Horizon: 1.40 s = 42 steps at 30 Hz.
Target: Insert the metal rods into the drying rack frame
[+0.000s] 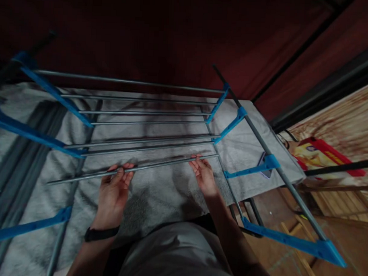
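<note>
The metal rod (161, 164) is held slantwise by both hands, low over a gray cloth (158, 193). Near its left part, it is loosely gripped by the curled fingers and thumb of the left hand (116, 186); near its right end, it is lightly pinched by the right hand (204, 173). The rod's right end is seen at a slim upright (227, 184); whether it is seated there cannot be told. A black band (101, 233) is worn on the left wrist. Around the hands, blue brackets (249, 171) are carried by the rack's side poles (259, 137), the farther pairs being bridged by crossbars (148, 112). Gray tubes (29, 140) are laid at left; a phone (265, 167) is partly hidden behind a bracket at right.
</note>
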{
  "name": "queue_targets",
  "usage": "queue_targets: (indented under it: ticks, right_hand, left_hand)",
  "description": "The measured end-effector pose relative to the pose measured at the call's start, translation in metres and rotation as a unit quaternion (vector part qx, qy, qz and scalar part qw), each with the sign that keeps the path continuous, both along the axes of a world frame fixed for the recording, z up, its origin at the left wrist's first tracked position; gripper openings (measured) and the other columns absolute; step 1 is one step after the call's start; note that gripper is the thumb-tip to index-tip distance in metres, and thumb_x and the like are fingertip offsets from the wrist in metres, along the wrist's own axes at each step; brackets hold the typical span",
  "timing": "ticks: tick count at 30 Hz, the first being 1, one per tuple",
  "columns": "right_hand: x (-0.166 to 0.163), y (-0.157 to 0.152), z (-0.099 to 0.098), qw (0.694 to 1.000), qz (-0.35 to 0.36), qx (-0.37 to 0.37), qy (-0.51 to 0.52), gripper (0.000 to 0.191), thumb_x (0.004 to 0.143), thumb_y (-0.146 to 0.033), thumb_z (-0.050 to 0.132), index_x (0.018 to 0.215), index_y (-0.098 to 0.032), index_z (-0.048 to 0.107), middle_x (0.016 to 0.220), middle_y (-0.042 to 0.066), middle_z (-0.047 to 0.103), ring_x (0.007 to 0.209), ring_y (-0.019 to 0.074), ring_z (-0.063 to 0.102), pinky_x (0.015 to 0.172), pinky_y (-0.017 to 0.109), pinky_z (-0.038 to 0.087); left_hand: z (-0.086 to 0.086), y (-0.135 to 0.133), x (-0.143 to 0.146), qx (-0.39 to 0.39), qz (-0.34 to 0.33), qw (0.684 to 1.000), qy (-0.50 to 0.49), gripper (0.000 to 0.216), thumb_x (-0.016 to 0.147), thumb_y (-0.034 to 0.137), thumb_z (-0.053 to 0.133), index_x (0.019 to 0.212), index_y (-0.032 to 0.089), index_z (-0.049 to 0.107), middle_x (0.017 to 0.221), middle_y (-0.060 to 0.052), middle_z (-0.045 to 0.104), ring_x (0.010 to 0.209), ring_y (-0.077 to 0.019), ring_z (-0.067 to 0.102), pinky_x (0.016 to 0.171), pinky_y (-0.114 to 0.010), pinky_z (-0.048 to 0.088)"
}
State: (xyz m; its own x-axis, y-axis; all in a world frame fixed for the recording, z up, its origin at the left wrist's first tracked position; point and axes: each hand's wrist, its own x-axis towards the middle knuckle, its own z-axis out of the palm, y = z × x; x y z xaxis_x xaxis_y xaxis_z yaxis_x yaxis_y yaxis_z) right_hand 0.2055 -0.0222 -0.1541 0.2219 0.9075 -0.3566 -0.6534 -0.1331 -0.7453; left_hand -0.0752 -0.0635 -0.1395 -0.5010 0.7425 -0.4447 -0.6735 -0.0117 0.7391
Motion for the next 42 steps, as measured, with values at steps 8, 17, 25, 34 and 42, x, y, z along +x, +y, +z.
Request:
queue_targets:
  ticks: [8, 17, 25, 34, 42]
  right_hand:
    - [-0.016, 0.000, -0.003, 0.998, 0.061, 0.014, 0.017, 0.023, 0.077, -0.029, 0.088, 0.091, -0.026, 0.069, 0.097, 0.000, 0.082, 0.087, 0.0170, 0.077, 0.095, 0.037, 0.063]
    - [-0.027, -0.003, -0.009, 0.995, 0.094, 0.029, 0.015, 0.029, 0.077, -0.039, 0.089, 0.094, -0.027, 0.070, 0.102, 0.002, 0.082, 0.090, 0.0193, 0.077, 0.094, 0.039, 0.064]
    - [-0.037, -0.008, -0.013, 0.996, 0.089, 0.002, 0.020, 0.024, 0.080, -0.040, 0.086, 0.094, -0.028, 0.070, 0.098, 0.001, 0.082, 0.092, 0.0204, 0.077, 0.093, 0.039, 0.063]
    - [-0.026, -0.007, -0.010, 0.999, 0.051, -0.008, 0.009, 0.029, 0.078, -0.043, 0.089, 0.084, -0.026, 0.067, 0.093, 0.001, 0.081, 0.090, 0.0192, 0.077, 0.093, 0.038, 0.064]
    - [-0.028, -0.014, -0.008, 0.998, 0.058, -0.018, 0.031, 0.026, 0.080, -0.040, 0.090, 0.086, -0.026, 0.069, 0.094, 0.001, 0.081, 0.088, 0.0181, 0.076, 0.094, 0.038, 0.064]
  left_hand:
    - [-0.006, 0.000, 0.031, 0.006, -0.022, 1.000, -0.009, 0.017, 0.081, 0.008, 0.085, 0.080, 0.019, 0.071, 0.090, -0.001, 0.081, 0.089, -0.0170, 0.080, 0.081, -0.025, 0.064]
    - [-0.006, -0.001, 0.055, -0.012, -0.056, 0.998, -0.037, 0.017, 0.077, 0.010, 0.087, 0.083, 0.019, 0.074, 0.094, -0.004, 0.083, 0.088, -0.0162, 0.079, 0.087, -0.029, 0.062]
    - [-0.009, -0.005, 0.066, -0.029, -0.067, 0.996, -0.047, 0.023, 0.076, 0.014, 0.088, 0.072, 0.019, 0.067, 0.101, -0.004, 0.082, 0.091, -0.0185, 0.079, 0.091, -0.034, 0.062]
    - [-0.003, -0.026, 0.078, -0.029, -0.256, 0.939, 0.226, 0.038, 0.083, 0.054, 0.082, 0.097, 0.019, 0.078, 0.090, -0.011, 0.079, 0.084, -0.0252, 0.075, 0.076, -0.036, 0.059]
    - [0.002, -0.029, 0.078, 0.133, -0.234, 0.725, 0.634, 0.023, 0.098, 0.029, 0.061, 0.112, 0.029, 0.080, 0.122, -0.012, 0.078, 0.121, -0.0317, 0.068, 0.115, -0.049, 0.045]
